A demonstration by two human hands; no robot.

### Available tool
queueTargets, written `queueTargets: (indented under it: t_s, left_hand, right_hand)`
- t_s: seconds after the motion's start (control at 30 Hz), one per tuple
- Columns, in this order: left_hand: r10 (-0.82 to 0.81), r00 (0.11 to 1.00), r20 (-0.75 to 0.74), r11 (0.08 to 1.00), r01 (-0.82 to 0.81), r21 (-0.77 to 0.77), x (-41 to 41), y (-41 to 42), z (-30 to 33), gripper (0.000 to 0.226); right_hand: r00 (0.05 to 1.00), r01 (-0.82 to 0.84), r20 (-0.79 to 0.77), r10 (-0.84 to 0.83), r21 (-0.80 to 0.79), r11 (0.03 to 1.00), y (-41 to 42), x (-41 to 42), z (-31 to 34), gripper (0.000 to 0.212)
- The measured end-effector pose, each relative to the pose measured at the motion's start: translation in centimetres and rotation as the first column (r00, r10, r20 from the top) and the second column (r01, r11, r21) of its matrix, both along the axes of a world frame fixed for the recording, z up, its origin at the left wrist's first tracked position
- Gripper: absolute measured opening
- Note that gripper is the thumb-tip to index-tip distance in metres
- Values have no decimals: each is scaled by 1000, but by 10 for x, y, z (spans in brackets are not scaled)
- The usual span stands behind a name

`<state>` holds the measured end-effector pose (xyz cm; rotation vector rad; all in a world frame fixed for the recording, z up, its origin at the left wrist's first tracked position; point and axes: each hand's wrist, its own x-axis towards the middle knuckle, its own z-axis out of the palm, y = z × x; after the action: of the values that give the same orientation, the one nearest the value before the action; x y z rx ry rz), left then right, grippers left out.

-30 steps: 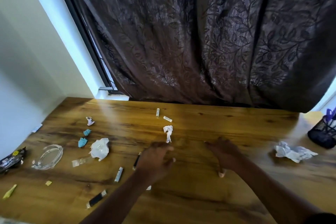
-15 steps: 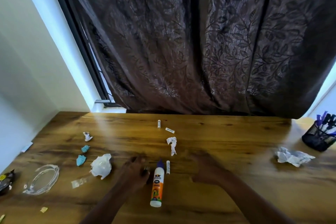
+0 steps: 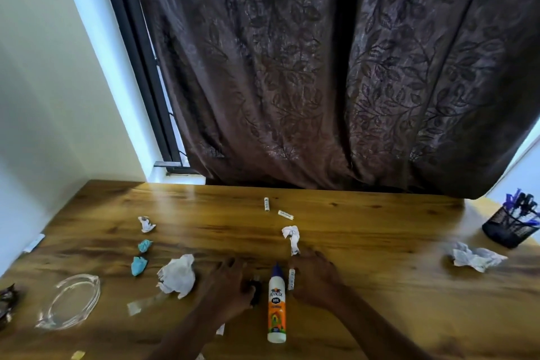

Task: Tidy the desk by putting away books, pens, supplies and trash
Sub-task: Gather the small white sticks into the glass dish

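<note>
A white and orange glue bottle (image 3: 276, 305) with a blue cap lies on the wooden desk (image 3: 380, 231) between my hands. My left hand (image 3: 229, 286) rests palm down just left of it, the thumb against a small black object (image 3: 254, 295) that is mostly hidden. My right hand (image 3: 317, 280) lies palm down just right of the bottle, fingers stretched toward a twisted white paper scrap (image 3: 292, 238). A short white stick (image 3: 291, 279) lies between the bottle and my right hand.
Crumpled white paper (image 3: 178, 275), two blue scraps (image 3: 139, 265), a small white wad (image 3: 146, 224) and a clear glass dish (image 3: 70, 301) lie to the left. Another crumpled paper (image 3: 474, 257) and a black mesh pen holder (image 3: 510, 226) sit at right. Two white sticks (image 3: 266, 204) lie near the curtain.
The view has tilted up and shifted, bringing the glue bottle into sight. Both hands have drawn back toward me and now sit on either side of the bottle.
</note>
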<state>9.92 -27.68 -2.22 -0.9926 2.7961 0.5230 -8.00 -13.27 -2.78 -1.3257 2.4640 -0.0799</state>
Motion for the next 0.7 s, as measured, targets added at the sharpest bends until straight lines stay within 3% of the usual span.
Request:
queueTargets:
  t_s: [0.17, 0.23, 0.27, 0.3, 0.37, 0.43, 0.47, 0.53, 0.6, 0.7]
  left_hand:
    - [130, 967, -220, 978, -88, 190, -1, -2, 9, 41]
    - [252, 907, -336, 917, -113, 384, -9, -2, 9, 23]
    - [365, 863, -349, 824, -125, 553, -16, -1, 12, 17]
    - [496, 805, -326, 675, -121, 728, -21, 1, 18, 17]
    - [701, 694, -163, 280, -57, 958, -31, 3, 28, 31]
    - [775, 631, 11, -45, 39, 998, -33, 1, 36, 46]
    - [793, 606, 64, -138, 76, 988, -32, -1, 38, 49]
    - [829, 547, 119, -217, 119, 969, -28, -7, 37, 49]
    - [858, 498, 126, -208, 112, 972, -24, -14, 33, 46]
    - [872, 460, 168, -239, 100, 966, -16, -20, 28, 49]
  right_hand:
    - [997, 61, -35, -65, -104, 993, -3, -4, 16, 52]
    - [999, 45, -14, -49, -208, 977, -13, -3, 26, 45]
    - [1000, 29, 17, -25, -264, 964, -18, -2, 33, 41]
    - [999, -6, 30, 17, -314, 949, -24, 1, 38, 39]
    - [993, -96, 30, 112, -339, 936, -37, 9, 44, 45]
    - [983, -177, -18, 180, -311, 934, -51, 17, 47, 54]
    - [979, -202, -28, 202, -281, 938, -58, 21, 46, 56]
    - [966, -251, -13, 257, -268, 930, -68, 23, 41, 57]
    - [960, -253, 39, 277, -306, 918, -72, 21, 46, 50]
    - [981, -80, 132, 142, -390, 917, -74, 2, 53, 38]
